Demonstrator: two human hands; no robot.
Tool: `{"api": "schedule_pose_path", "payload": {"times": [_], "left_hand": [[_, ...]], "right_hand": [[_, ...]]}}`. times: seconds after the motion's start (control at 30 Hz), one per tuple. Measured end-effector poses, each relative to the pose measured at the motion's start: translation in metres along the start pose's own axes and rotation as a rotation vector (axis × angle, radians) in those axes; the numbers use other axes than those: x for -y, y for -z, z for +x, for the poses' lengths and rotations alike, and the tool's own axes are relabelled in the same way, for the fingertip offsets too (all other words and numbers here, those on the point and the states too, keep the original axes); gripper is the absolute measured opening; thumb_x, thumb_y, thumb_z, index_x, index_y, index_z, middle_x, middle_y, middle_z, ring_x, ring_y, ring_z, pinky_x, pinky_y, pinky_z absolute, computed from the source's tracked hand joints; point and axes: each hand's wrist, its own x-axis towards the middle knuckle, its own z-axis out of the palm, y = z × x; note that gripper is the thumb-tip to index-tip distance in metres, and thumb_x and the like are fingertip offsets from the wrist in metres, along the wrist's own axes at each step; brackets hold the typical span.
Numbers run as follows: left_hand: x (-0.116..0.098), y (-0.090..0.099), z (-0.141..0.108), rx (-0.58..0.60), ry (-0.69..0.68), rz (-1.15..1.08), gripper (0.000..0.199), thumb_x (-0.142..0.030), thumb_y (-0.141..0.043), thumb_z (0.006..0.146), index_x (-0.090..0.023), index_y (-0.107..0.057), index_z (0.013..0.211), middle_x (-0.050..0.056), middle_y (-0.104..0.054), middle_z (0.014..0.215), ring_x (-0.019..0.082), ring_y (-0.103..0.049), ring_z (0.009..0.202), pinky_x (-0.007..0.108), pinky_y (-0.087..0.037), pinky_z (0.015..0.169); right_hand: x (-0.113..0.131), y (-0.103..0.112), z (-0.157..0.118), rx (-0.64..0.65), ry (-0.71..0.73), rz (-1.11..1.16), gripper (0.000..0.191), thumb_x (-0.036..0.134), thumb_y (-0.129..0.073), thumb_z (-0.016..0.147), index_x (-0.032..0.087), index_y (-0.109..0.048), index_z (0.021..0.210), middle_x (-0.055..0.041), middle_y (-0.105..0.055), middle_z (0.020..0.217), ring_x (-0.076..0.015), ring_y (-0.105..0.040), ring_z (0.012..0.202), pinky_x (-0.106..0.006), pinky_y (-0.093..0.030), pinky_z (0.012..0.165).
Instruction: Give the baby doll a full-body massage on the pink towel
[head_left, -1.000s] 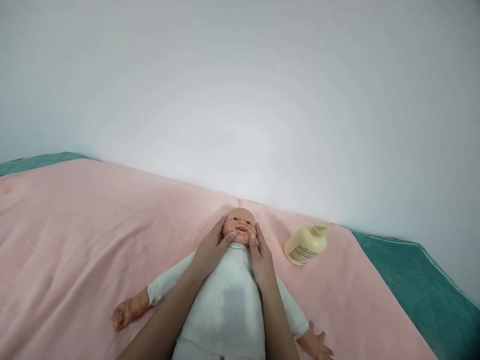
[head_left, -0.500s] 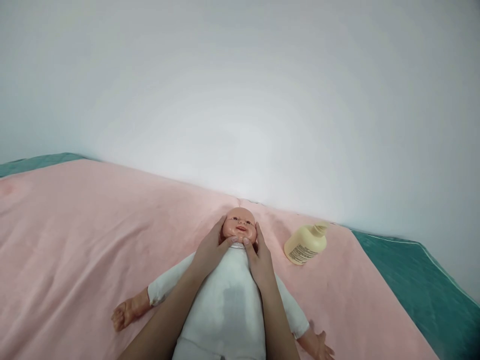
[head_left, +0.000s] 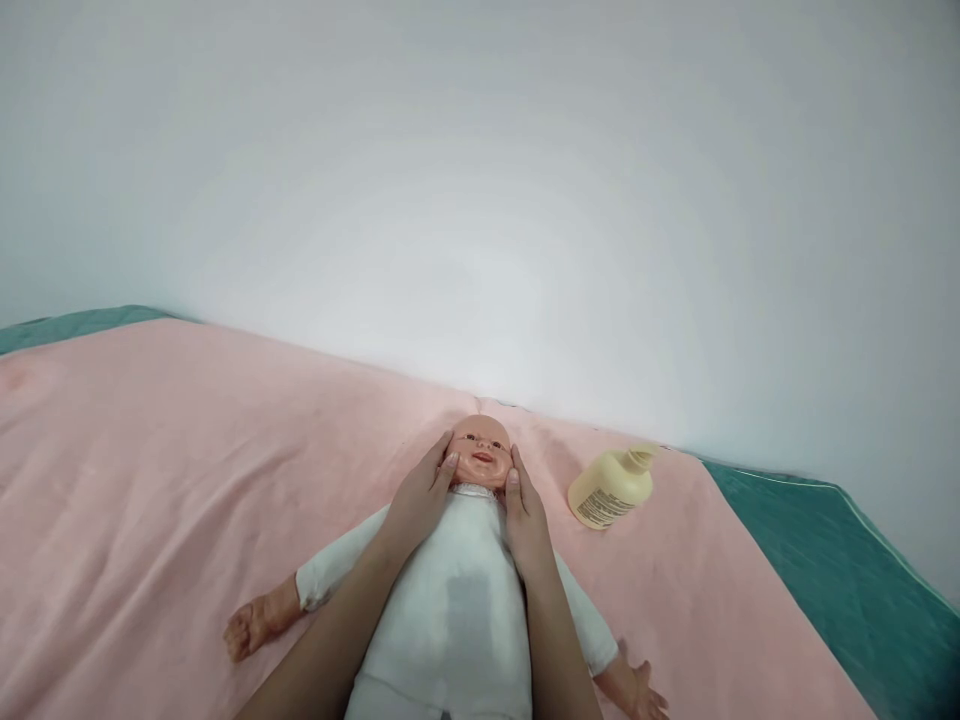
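Note:
A baby doll with a white cloth body lies on its back, its arms spread to both sides. Its hard plastic head is cupped between my two hands. My left hand holds the left side of the head, thumb on the cheek and fingers beside it. Against the opposite cheek rests my right hand, its thumb at the jaw and its fingers along the side. The undersides of the fingers are partly hidden by the head.
A pale yellow pump bottle with a printed label stands right of the doll. Under both is a pink blanket, over a green cover showing at the corners. A white wall rises behind the far edge.
Both thumbs have moved outward and slightly up, from the chin beside the mouth to the sides of the face. The doll and the bottle have stayed in place.

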Motion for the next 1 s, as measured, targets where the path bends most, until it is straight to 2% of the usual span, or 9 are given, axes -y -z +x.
{"api": "schedule_pose_path", "payload": {"times": [0.1, 0.17, 0.27, 0.4, 0.63, 0.83, 1.0], "left_hand": [[-0.0013, 0.0005, -0.0003, 0.006, 0.011, 0.005, 0.059, -0.051, -0.039, 0.094, -0.025, -0.037, 0.146, 0.006, -0.042, 0.149, 0.025, -0.039, 0.137, 0.042, -0.028, 0.114], [-0.0015, 0.0008, -0.0003, 0.020, 0.014, -0.002, 0.060, -0.051, -0.044, 0.093, -0.026, -0.035, 0.147, 0.006, -0.042, 0.149, 0.025, -0.039, 0.137, 0.042, -0.029, 0.113], [0.0001, 0.0005, 0.0002, 0.058, 0.011, -0.055, 0.071, -0.047, -0.058, 0.086, -0.026, -0.032, 0.148, 0.007, -0.043, 0.148, 0.027, -0.043, 0.134, 0.041, -0.035, 0.110], [0.0038, -0.0010, 0.0016, 0.081, 0.015, -0.113, 0.082, -0.043, -0.068, 0.078, -0.026, -0.031, 0.148, 0.009, -0.046, 0.146, 0.029, -0.049, 0.129, 0.039, -0.042, 0.105], [0.0063, -0.0013, 0.0021, 0.043, 0.016, -0.044, 0.071, -0.043, -0.060, 0.085, -0.025, -0.033, 0.148, 0.008, -0.043, 0.148, 0.028, -0.043, 0.134, 0.042, -0.036, 0.109], [0.0025, -0.0003, 0.0005, 0.030, -0.007, 0.045, 0.061, -0.045, -0.045, 0.093, -0.025, -0.031, 0.149, 0.005, -0.039, 0.151, 0.026, -0.038, 0.137, 0.043, -0.028, 0.114], [0.0001, 0.0001, -0.0005, 0.021, -0.005, 0.053, 0.059, -0.048, -0.035, 0.096, -0.022, -0.032, 0.149, 0.005, -0.038, 0.151, 0.025, -0.037, 0.139, 0.042, -0.028, 0.114]], "right_hand": [[0.0037, -0.0001, -0.0006, 0.001, -0.029, -0.010, 0.079, 0.070, -0.039, 0.086, 0.021, -0.033, 0.148, -0.0059, -0.035, 0.152, -0.0244, -0.032, 0.141, -0.042, -0.027, 0.116], [0.0060, -0.0012, -0.0017, 0.011, -0.055, 0.003, 0.083, 0.068, -0.050, 0.083, 0.022, -0.031, 0.149, -0.0067, -0.039, 0.150, -0.0258, -0.038, 0.138, -0.042, -0.032, 0.114], [0.0084, -0.0037, -0.0039, 0.009, -0.065, 0.029, 0.089, 0.064, -0.061, 0.078, 0.022, -0.029, 0.149, -0.0081, -0.046, 0.146, -0.0272, -0.047, 0.131, -0.043, -0.039, 0.109], [0.0090, -0.0054, -0.0056, -0.023, -0.028, 0.033, 0.085, 0.059, -0.062, 0.078, 0.021, -0.032, 0.148, -0.0086, -0.047, 0.145, -0.0276, -0.048, 0.130, -0.043, -0.041, 0.107], [0.0095, -0.0013, -0.0045, 0.021, -0.027, -0.026, 0.076, 0.057, -0.051, 0.087, 0.022, -0.028, 0.150, -0.0084, -0.044, 0.147, -0.0266, -0.046, 0.132, -0.044, -0.038, 0.109], [0.0072, -0.0011, -0.0029, -0.013, -0.018, -0.049, 0.075, 0.065, -0.039, 0.089, 0.019, -0.032, 0.149, -0.0079, -0.036, 0.152, -0.0255, -0.033, 0.141, -0.044, -0.028, 0.116], [0.0039, -0.0015, -0.0006, -0.030, 0.005, -0.035, 0.075, 0.067, -0.032, 0.090, 0.017, -0.036, 0.147, -0.0080, -0.038, 0.151, -0.0251, -0.033, 0.140, -0.043, -0.028, 0.116]]}}
